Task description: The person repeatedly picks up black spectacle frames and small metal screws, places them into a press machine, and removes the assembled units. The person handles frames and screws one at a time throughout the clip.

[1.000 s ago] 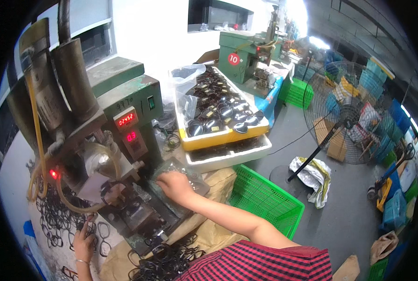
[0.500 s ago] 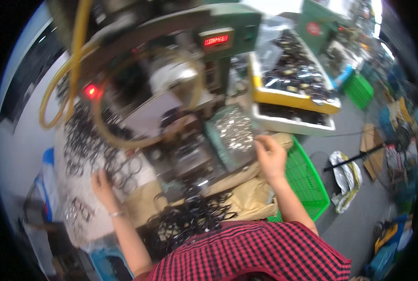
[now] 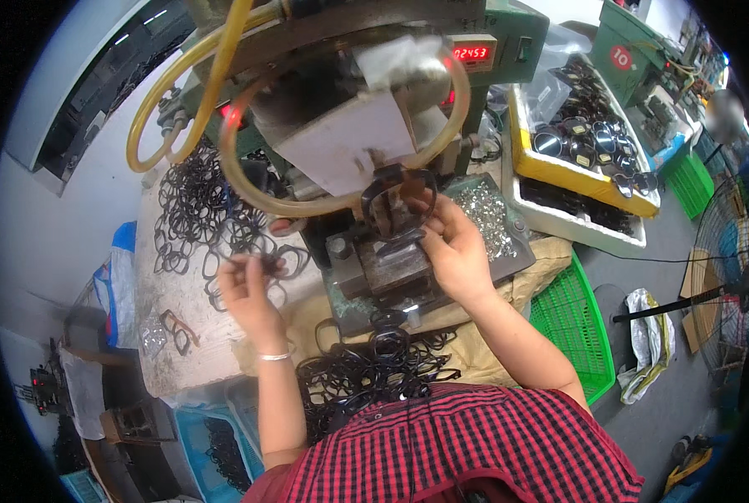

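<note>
My left hand point(image 3: 253, 302) is over the light tabletop with its fingers curled. It pinches a black eyeglass frame point(image 3: 289, 261), slightly smeared by motion. My right hand point(image 3: 460, 256) is at the work block of a green press point(image 3: 496, 84). Its thumb and fingers close on the edge of another black eyeglass frame point(image 3: 398, 201), upright over the metal block point(image 3: 391, 267). The press head and a white card point(image 3: 349, 142) hang just behind that frame. A heap of black eyeglass frames point(image 3: 383, 356) lies against my front.
More black frames point(image 3: 194, 210) spread over the table at left. A tray of small shiny metal pieces point(image 3: 488, 214) adjoins the press. Yellowish hose point(image 3: 299, 205) loops before it. Foam boxes point(image 3: 580, 197) with sunglasses and a green basket point(image 3: 572, 327) stand at right.
My right hand has moved left from beside the metal pieces to the work block and a frame. My left hand has lifted a frame off the table. The view has shifted.
</note>
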The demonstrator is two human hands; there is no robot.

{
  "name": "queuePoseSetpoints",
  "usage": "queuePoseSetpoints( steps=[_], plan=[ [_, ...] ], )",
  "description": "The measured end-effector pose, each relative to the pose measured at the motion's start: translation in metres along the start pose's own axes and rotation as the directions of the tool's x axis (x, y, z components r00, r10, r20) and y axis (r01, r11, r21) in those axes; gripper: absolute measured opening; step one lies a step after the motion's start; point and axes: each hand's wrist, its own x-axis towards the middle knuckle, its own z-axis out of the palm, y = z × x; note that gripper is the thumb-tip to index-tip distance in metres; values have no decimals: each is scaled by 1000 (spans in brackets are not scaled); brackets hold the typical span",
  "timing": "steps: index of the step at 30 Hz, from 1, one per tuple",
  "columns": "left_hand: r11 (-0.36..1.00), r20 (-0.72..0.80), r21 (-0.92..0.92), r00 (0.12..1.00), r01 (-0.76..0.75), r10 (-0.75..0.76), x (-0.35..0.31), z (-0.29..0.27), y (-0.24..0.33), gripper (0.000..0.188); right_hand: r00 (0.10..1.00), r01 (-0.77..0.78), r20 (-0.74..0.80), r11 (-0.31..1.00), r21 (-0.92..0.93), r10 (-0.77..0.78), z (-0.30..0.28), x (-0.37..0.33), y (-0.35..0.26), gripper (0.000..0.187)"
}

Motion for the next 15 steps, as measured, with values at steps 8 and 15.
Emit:
queuePoseSetpoints(
  steps=[8,15],
  plan=[
    [845,336,-297,780,-444,528,15,57,87,16,995,-101,-15,994,51,102,26,-4,-33,48],
    [871,247,-271,845,-410,475,11,64,93,19,994,-99,30,993,-62,101,28,-3,-41,55]
  ],
)
